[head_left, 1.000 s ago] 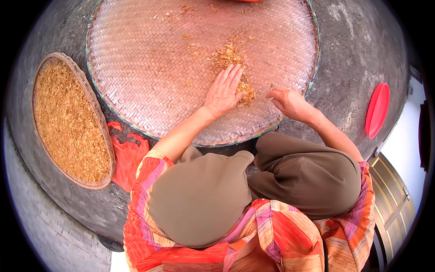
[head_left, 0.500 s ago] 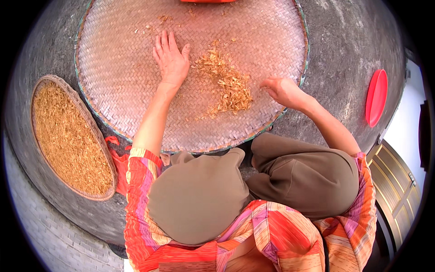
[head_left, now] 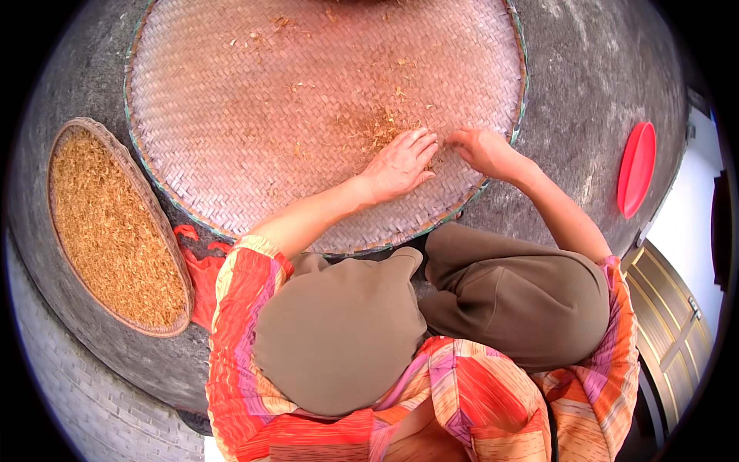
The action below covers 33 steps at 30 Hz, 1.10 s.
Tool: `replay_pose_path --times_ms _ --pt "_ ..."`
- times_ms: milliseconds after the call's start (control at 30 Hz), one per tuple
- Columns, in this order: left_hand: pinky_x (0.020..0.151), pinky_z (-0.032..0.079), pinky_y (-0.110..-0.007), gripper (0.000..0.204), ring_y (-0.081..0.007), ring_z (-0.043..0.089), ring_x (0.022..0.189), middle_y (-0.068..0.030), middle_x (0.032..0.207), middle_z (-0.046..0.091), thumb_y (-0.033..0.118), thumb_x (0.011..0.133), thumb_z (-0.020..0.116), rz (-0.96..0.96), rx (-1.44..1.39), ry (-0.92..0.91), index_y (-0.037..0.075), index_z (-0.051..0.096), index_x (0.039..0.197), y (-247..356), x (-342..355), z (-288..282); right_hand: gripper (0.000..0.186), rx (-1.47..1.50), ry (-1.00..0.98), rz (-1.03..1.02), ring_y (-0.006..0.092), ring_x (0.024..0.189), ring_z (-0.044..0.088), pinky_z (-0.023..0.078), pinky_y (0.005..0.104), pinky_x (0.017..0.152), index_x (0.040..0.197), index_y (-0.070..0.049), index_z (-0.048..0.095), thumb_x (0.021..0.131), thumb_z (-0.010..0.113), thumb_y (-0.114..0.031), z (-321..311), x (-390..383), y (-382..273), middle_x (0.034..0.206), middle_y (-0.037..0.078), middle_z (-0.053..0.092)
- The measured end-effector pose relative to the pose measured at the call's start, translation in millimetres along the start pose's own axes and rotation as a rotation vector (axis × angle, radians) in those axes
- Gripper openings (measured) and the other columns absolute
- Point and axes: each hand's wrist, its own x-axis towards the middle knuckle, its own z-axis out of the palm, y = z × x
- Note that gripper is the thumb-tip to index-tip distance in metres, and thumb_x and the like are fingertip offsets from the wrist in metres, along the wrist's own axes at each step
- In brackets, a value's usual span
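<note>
A large round woven bamboo tray point(head_left: 231, 131) lies in front of me. My left hand point(head_left: 402, 163) reaches across it to the right, fingers stretched out flat and nearly together, holding nothing I can see. It rests over dried golden-brown flakes point(head_left: 381, 127), most of which its fingers hide. Close by, at the tray's right rim, is my right hand point(head_left: 483, 152). Its fingers curl inward and are closed, facing the left fingertips with a small gap between; whatever lies under them is hidden. Thin scraps of the same flakes are scattered farther back on the weave.
An oval-looking basket point(head_left: 123, 142) heaped with the flakes stands at left, a red plastic bag point(head_left: 202, 281) beside it. A red dish point(head_left: 637, 169) sits on the grey floor at right, before a panelled door point(head_left: 670, 308). Something dark touches the top edge of view.
My left hand has swept from the tray's middle rightward and nearer, up to the right hand. The flake pile has shrunk from view under it. My right hand has barely moved.
</note>
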Motion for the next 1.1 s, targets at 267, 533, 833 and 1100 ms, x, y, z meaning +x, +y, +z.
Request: replay_pose_path --times_ms 267,533,833,1100 --pt "0.113 0.027 -0.045 0.062 -0.0304 0.035 0.135 -0.0120 0.143 0.043 0.032 0.082 0.068 0.103 -0.019 -0.165 0.004 0.047 0.134 12 -56 -15 0.022 -0.044 -0.025 -0.002 0.0364 0.089 0.064 0.051 0.0452 0.077 0.104 -0.006 0.065 0.085 0.056 -0.010 -6 5 -5 0.094 0.017 0.066" --pt "0.115 0.021 -0.049 0.091 -0.0348 0.027 0.140 -0.0146 0.150 0.031 0.046 0.074 0.074 -0.209 0.085 -0.064 0.008 0.031 0.144 -14 -114 -68 0.022 -0.056 -0.012 -0.014 0.0352 0.090 0.064 0.051 0.0441 0.078 0.106 -0.007 0.064 0.086 0.055 -0.013 -1 0 0 0.096 0.015 0.065" --pt "0.115 0.020 -0.052 0.091 -0.0349 0.027 0.140 -0.0130 0.151 0.031 0.051 0.072 0.072 0.083 0.051 -0.147 0.013 0.034 0.145 7 -53 -18 0.022 -0.057 -0.024 0.005 0.0353 0.090 0.063 0.051 0.0439 0.078 0.106 -0.006 0.064 0.087 0.054 -0.011 3 2 1 0.096 0.015 0.064" --pt "0.112 0.027 -0.048 0.050 -0.0304 0.039 0.133 -0.0106 0.138 0.048 0.039 0.082 0.067 0.349 -0.038 -0.203 0.014 0.058 0.124 0 -33 7 0.023 -0.008 0.007 -0.028 0.0368 0.089 0.063 0.050 0.0450 0.078 0.107 -0.005 0.063 0.087 0.055 -0.010 8 -7 5 0.094 0.015 0.064"
